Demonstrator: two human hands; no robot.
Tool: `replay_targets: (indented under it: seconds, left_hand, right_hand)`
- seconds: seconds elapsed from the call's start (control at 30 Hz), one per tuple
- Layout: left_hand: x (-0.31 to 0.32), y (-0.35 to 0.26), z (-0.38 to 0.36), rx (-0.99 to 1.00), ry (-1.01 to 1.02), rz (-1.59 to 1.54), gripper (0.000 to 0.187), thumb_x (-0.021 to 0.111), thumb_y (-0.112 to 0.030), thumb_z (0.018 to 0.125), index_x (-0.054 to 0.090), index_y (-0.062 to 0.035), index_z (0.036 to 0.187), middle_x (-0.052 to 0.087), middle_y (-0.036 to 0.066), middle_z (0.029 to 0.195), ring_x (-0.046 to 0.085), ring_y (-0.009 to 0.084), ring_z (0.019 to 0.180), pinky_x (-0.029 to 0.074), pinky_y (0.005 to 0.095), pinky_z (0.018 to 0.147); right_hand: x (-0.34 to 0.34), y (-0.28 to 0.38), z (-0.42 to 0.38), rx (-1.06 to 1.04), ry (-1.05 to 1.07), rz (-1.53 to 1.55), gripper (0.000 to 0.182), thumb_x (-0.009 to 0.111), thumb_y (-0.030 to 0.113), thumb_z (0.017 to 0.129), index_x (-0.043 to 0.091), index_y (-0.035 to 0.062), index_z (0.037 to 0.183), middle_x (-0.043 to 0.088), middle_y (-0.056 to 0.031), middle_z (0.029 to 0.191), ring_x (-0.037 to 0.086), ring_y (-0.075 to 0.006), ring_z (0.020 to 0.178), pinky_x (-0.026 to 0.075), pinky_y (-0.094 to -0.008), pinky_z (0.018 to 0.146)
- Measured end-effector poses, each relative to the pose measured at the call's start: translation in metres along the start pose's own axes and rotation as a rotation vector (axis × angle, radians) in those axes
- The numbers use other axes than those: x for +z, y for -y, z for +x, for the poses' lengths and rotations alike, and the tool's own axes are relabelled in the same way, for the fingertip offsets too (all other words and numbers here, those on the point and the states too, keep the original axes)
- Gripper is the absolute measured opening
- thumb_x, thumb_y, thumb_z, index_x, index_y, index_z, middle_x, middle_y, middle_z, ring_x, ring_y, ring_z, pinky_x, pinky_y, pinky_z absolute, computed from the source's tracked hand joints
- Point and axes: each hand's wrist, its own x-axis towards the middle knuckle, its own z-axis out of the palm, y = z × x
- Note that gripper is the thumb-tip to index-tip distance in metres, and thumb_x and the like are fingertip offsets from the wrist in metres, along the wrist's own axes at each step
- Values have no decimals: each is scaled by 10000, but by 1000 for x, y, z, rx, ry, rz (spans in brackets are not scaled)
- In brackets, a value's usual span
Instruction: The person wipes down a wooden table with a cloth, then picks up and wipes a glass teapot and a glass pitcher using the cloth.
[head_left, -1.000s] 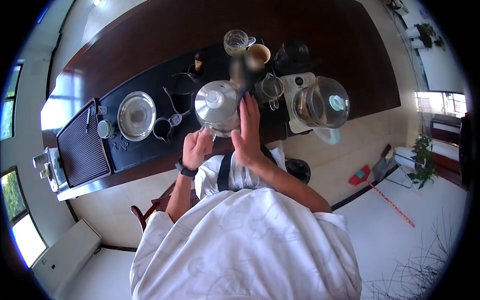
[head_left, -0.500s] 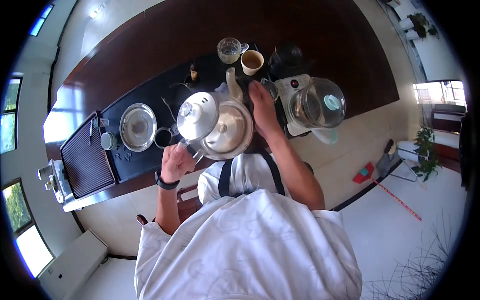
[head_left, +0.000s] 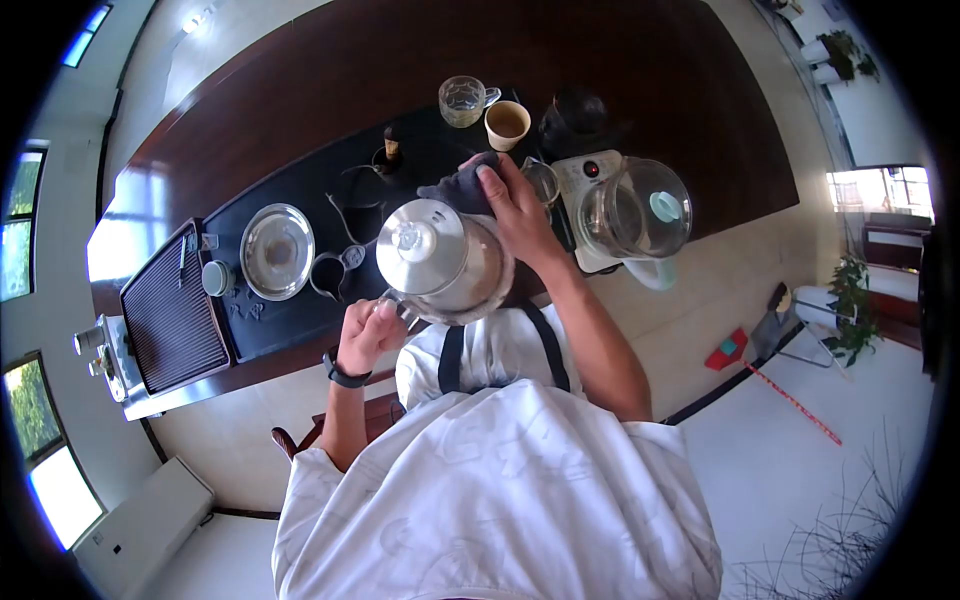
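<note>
My left hand (head_left: 367, 330) is closed around the handle of a clear glass teapot (head_left: 485, 275) with a shiny metal lid (head_left: 422, 245). The pot is held up over the front edge of the table, in front of my chest. In my right hand (head_left: 513, 205) is a dark grey cloth (head_left: 462, 190), pressed at the pot's far side where the spout is; the cloth hides the spout. Just beyond that hand stand a paper cup (head_left: 508, 122) of brown liquid and a faceted glass mug (head_left: 461, 102).
A glass kettle (head_left: 650, 205) sits on a white electric base (head_left: 592, 170) at the right. Left of the pot are a round metal tray (head_left: 277, 252), a small lidded jar (head_left: 217, 278), a dark cup (head_left: 327, 273) and a ribbed tea tray (head_left: 178, 315). A small corked item (head_left: 391, 145) stands further back.
The teapot has shifted slightly right and turned, with my left hand following. My right hand has moved across the spout, and the grey cloth now shows fully, covering it.
</note>
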Motion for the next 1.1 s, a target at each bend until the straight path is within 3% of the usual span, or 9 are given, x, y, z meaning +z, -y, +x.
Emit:
replay_targets:
  seconds: [0.03,0.3,0.4,0.57,0.73,0.83,0.97,1.03,1.1]
  left_hand:
    - [2,1,-1,-2,-2,0,526,469,-347,1057,362,-83,615,339,-30,514,301,83,449,248,286,448]
    - [11,3,-14,-24,8,-143,552,481,-368,1049,345,-91,591,342,-33,507,284,79,437,217,281,430]
    - [5,-3,-14,94,54,-108,574,482,-405,1041,346,-103,571,328,-37,479,279,82,402,199,283,408]
    - [-6,-3,-17,67,21,-246,588,462,-433,1029,376,-121,538,380,-20,446,373,116,366,277,290,364]
    - [12,4,-20,110,-51,-173,531,463,-371,1055,341,-114,606,310,-45,494,269,72,406,210,273,407]
    - [18,6,-25,106,-95,-181,517,467,-369,1055,340,-112,624,303,-46,500,266,72,411,211,275,410]
    - [27,5,-31,60,-114,-224,528,477,-364,1053,334,-102,618,321,-39,502,278,74,422,228,278,418]
    - [30,1,-29,90,-103,3,524,481,-362,1052,381,-80,621,381,-29,504,323,82,422,262,283,422]
    - [23,-7,-26,114,-114,126,512,496,-336,1042,416,-59,619,435,-14,504,381,98,417,301,283,427]
  right_hand:
    - [1,-1,-1,-31,-28,-110,371,450,378,1063,583,40,1141,633,-81,969,588,-154,891,467,-304,810]
    - [-12,21,2,18,170,29,421,363,402,1085,605,58,1088,622,-24,951,580,-104,915,462,-269,877]
    - [-12,34,1,83,245,249,396,431,418,1061,610,65,1091,631,-29,977,592,-103,939,469,-270,891]
    - [-3,62,-10,-53,175,-14,349,631,384,969,623,68,1117,682,-75,1039,652,-157,1003,499,-288,879]
    - [8,45,-9,-79,-27,-213,388,541,383,1019,592,1,977,665,-112,742,650,-198,668,478,-342,597]
    - [7,48,-12,-28,-2,-226,412,522,399,1026,585,2,931,638,-105,710,607,-183,622,441,-346,561]
    - [5,63,-7,98,42,-96,443,447,425,1048,574,31,890,579,-26,749,574,-129,743,422,-331,660]
    - [8,56,-5,218,-58,123,370,405,371,1060,594,74,945,561,-11,836,551,-109,863,437,-278,829]
    - [-1,56,-5,337,43,605,326,466,325,1050,642,52,1078,681,-31,1034,622,-122,997,464,-291,942]
